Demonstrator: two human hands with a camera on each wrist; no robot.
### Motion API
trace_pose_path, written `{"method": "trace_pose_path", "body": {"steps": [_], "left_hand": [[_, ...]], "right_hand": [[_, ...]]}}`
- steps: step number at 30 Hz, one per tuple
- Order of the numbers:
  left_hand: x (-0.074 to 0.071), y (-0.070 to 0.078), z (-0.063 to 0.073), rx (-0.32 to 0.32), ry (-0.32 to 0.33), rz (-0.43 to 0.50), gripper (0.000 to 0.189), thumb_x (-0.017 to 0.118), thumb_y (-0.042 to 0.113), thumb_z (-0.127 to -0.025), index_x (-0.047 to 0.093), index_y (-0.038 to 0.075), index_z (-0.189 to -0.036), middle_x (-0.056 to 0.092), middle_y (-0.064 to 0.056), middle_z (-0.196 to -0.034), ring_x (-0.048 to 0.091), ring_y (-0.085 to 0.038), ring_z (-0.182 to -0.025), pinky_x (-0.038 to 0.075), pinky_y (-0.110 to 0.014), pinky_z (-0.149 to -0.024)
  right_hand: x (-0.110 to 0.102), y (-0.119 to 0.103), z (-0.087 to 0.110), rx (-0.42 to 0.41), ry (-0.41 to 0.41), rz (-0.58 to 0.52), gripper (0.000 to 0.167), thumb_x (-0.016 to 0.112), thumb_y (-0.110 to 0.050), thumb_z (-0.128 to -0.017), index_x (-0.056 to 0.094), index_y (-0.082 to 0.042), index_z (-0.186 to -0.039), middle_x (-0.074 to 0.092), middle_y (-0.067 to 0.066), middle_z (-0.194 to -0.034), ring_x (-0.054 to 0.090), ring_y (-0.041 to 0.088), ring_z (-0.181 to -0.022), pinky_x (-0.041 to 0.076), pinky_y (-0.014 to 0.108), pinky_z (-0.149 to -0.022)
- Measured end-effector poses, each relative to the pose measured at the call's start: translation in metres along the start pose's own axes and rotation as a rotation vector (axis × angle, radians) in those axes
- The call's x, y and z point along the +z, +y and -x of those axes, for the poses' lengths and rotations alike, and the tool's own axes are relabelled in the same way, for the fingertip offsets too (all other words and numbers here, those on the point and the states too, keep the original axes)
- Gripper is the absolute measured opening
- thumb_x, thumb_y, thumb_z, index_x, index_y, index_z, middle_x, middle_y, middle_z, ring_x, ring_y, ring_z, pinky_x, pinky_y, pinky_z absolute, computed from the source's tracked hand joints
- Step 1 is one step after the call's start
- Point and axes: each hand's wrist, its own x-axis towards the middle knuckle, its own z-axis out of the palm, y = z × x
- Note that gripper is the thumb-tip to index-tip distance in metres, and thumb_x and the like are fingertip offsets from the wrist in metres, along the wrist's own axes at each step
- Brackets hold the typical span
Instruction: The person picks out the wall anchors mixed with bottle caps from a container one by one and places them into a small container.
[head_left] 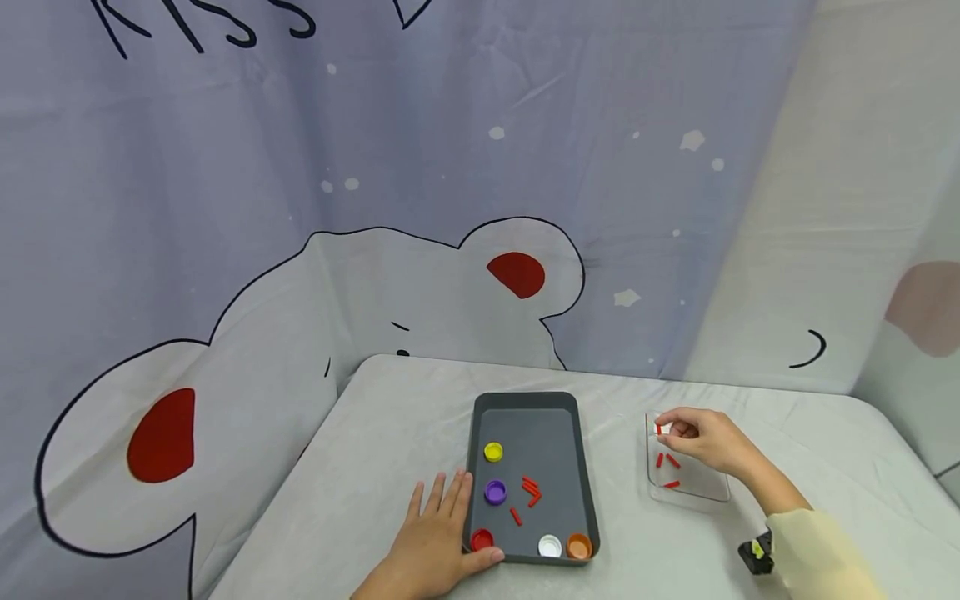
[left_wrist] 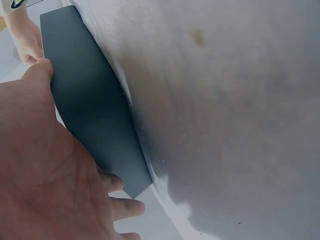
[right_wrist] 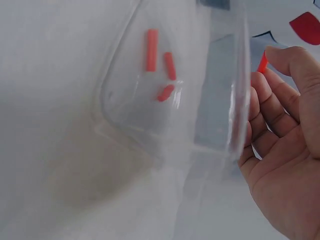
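My right hand (head_left: pixel 708 439) pinches a short red stick (right_wrist: pixel 262 62) between thumb and fingertips, above a clear plastic box (head_left: pixel 701 486). Three more red sticks (right_wrist: pixel 152 50) lie inside that box. Fingers spread, my left hand (head_left: pixel 435 537) rests along the left side of a dark grey tray (head_left: pixel 532 408), its thumb over the near left corner. In the left wrist view the tray's outer wall (left_wrist: pixel 90 95) is seen beside the palm. Several red sticks (head_left: pixel 516 516) lie loose on the tray floor.
Inside the tray stand small round caps: yellow (head_left: pixel 492 452), purple (head_left: pixel 495 492), red (head_left: pixel 482 540), white (head_left: pixel 550 546) and orange (head_left: pixel 579 547). A white cloth (head_left: pixel 360 467) covers the table. Behind it hangs a printed curtain (head_left: pixel 420 150).
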Motion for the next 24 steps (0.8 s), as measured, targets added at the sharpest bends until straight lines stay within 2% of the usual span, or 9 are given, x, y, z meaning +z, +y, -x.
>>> {"method": "trace_pose_path", "body": {"steps": [11, 18, 24], "left_hand": [[-0.001, 0.0, 0.0, 0.003, 0.01, -0.002, 0.113, 0.045, 0.084, -0.085, 0.024, 0.003, -0.16, 0.023, -0.015, -0.167, 0.018, -0.044, -0.152, 0.008, -0.067, -0.119], [-0.003, 0.001, 0.003, 0.011, 0.025, -0.006, 0.112, 0.047, 0.083, -0.085, 0.026, 0.002, -0.16, 0.025, -0.016, -0.166, 0.02, -0.044, -0.152, 0.009, -0.067, -0.119], [-0.003, 0.002, 0.004, 0.009, 0.021, -0.009, 0.112, 0.047, 0.083, -0.085, 0.026, 0.002, -0.16, 0.025, -0.016, -0.166, 0.02, -0.044, -0.152, 0.009, -0.067, -0.119]], "right_hand": [[-0.003, 0.012, -0.004, 0.015, 0.018, -0.002, 0.03, 0.074, -0.014, -0.09, 0.072, -0.002, -0.117, 0.062, -0.007, -0.078, 0.052, 0.001, -0.067, 0.043, 0.022, -0.06], [-0.001, 0.001, -0.012, -0.011, -0.003, -0.007, 0.032, 0.074, -0.018, -0.092, 0.071, -0.002, -0.119, 0.063, -0.006, -0.08, 0.053, 0.001, -0.068, 0.044, 0.023, -0.061], [0.01, -0.013, -0.022, -0.023, -0.061, -0.035, 0.032, 0.072, -0.019, -0.093, 0.07, -0.003, -0.121, 0.065, -0.005, -0.08, 0.058, 0.008, -0.067, 0.046, 0.024, -0.062]]}}
